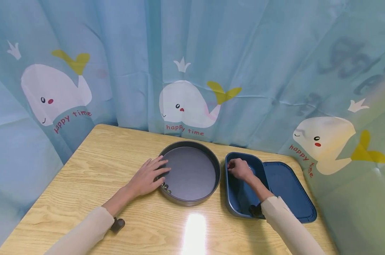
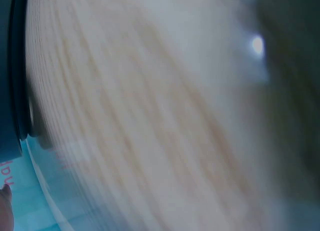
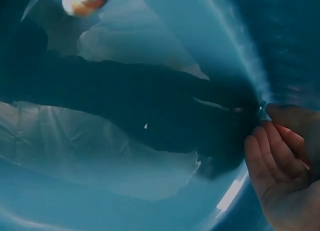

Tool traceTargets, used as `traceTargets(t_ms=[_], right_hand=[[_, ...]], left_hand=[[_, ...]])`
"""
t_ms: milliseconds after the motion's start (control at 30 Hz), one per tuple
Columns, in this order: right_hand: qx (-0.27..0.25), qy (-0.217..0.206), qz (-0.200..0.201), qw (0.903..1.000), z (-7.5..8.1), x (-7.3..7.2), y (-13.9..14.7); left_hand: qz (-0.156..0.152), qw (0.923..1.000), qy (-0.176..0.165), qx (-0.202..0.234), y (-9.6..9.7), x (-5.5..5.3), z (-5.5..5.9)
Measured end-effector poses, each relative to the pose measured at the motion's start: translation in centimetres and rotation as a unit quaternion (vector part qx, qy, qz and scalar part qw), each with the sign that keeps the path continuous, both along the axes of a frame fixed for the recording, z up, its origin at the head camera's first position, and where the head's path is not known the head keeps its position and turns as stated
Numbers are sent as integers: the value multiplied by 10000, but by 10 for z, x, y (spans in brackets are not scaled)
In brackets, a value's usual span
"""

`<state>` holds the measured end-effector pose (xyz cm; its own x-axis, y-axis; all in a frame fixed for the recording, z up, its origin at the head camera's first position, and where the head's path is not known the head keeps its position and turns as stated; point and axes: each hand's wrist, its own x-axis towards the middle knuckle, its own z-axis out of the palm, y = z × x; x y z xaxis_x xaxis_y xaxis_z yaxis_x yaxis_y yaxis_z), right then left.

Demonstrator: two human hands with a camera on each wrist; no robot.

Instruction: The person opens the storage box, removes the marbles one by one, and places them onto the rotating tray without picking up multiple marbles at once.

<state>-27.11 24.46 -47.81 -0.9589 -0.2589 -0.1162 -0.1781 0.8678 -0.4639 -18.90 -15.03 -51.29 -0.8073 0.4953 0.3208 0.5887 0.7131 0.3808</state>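
My left hand [image 1: 149, 176] lies with its fingers spread over the left rim of a round dark grey pan [image 1: 192, 170]. Several small shiny marbles [image 1: 166, 188] sit along the pan's left inner edge, near my thumb. To the right, my right hand [image 1: 240, 168] reaches down into a deep blue box [image 1: 229, 205], at its left wall. In the right wrist view, thumb and fingertips pinch a small clear, glinting thing [image 3: 262, 109], mostly hidden by the fingers. A shiny ball [image 3: 84, 0] shows at the top of that view, inside the box. The left wrist view is mostly blurred tabletop.
A flat blue lid [image 1: 289, 191] lies right of the box, partly beneath its edge. The light wooden table [image 1: 122, 148] backs onto a blue curtain [image 1: 131, 63] printed with whales. Dark wrist cameras [image 1: 117, 225] stick out below both sleeves. Glossy reflections cover the box floor.
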Motion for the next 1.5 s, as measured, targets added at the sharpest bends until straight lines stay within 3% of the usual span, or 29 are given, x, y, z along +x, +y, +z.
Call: traceTargets(t_ms=[467, 733, 933, 1200, 1500], right_hand=[[-735, 293, -157, 9967, 29, -2, -3], [-1329, 284, -76, 9907, 43, 3, -30], [-1549, 10, 200, 9877, 41, 8, -56], [-1697, -56, 655, 9833, 32, 12, -78], [-1613, -257, 566, 9849, 20, 12, -96]], left_hand=[[23, 10000, 18, 10, -3, -1, -2], [20, 10000, -7, 12, -3, -1, -4], [-1, 10000, -2, 22, -2, -2, -3], [-5, 10000, 0, -3, -2, -2, -3], [-31, 10000, 66, -2, -1, -1, -3]])
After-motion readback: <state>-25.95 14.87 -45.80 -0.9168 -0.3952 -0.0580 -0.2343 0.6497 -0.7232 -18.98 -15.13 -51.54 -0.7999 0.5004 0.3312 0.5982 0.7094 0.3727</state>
